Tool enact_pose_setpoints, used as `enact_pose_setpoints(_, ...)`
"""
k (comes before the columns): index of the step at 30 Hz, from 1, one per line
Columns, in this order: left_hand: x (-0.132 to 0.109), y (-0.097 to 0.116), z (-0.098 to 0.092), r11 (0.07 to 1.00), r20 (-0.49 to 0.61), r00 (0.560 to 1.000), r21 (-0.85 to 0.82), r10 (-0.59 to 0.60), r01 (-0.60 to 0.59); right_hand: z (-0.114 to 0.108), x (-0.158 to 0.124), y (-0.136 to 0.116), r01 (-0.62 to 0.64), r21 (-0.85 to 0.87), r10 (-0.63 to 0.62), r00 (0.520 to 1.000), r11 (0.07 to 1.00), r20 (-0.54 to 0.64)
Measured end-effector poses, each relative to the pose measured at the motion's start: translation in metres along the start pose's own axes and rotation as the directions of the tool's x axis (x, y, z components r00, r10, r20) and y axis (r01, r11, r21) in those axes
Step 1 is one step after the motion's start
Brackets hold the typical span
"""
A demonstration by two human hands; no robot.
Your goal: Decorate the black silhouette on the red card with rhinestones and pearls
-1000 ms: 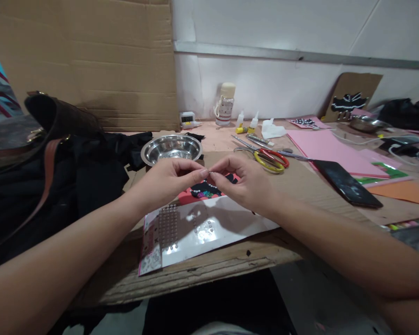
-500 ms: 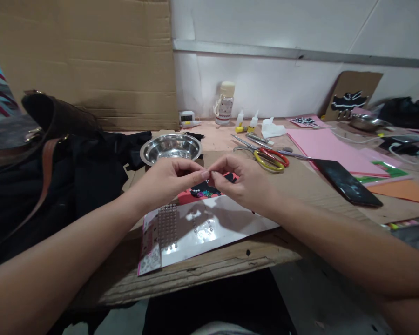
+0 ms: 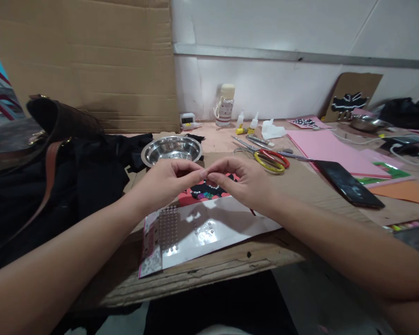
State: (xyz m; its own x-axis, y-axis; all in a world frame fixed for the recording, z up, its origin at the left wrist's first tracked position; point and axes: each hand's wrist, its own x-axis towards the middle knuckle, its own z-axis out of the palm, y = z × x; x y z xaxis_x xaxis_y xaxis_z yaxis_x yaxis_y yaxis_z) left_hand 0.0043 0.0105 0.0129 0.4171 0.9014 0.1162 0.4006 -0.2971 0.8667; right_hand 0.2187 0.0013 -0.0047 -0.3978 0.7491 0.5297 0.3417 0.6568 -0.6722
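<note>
My left hand (image 3: 172, 180) and my right hand (image 3: 239, 180) meet at the fingertips, both pinched closed. Whatever lies between the tips is too small to make out. Just below them is a black cut-out decorated with white beads and coloured sparkle (image 3: 206, 195), lying on red paper (image 3: 185, 199) and partly covered by my fingers. Nearer to me lies a white sheet of stick-on pearls (image 3: 185, 258). Its rows of pearls (image 3: 169, 223) fill the left part, and a few more dot the middle.
A steel bowl (image 3: 172, 148) stands behind my left hand. Beyond my right hand lie scissors with red and yellow handles (image 3: 270, 160), a black phone (image 3: 349, 183) and pink paper (image 3: 335, 149). Glue bottles (image 3: 253, 123) and a flask (image 3: 225, 106) stand by the wall. A bag (image 3: 61, 116) sits left.
Both hands stay fingertip to fingertip, with the right fingers shifted slightly left. More of the beaded black cut-out shows beneath them. The view has tilted very slightly.
</note>
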Motion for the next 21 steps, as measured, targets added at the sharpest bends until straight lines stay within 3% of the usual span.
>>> enact_pose_setpoints(10,0.002,-0.0052,0.0005,0.997,0.033,0.999,-0.071,0.015,-0.012,0.0004,0.0013,-0.0014,-0.018,-0.001,0.018,1.0,1.0,0.001)
enact_pose_setpoints(21,0.0012,-0.0052,0.0027,1.0,0.006,1.0,0.01,0.028,-0.028,0.0015,0.0002,-0.0016,-0.008,-0.033,0.009,1.0,0.999,0.017)
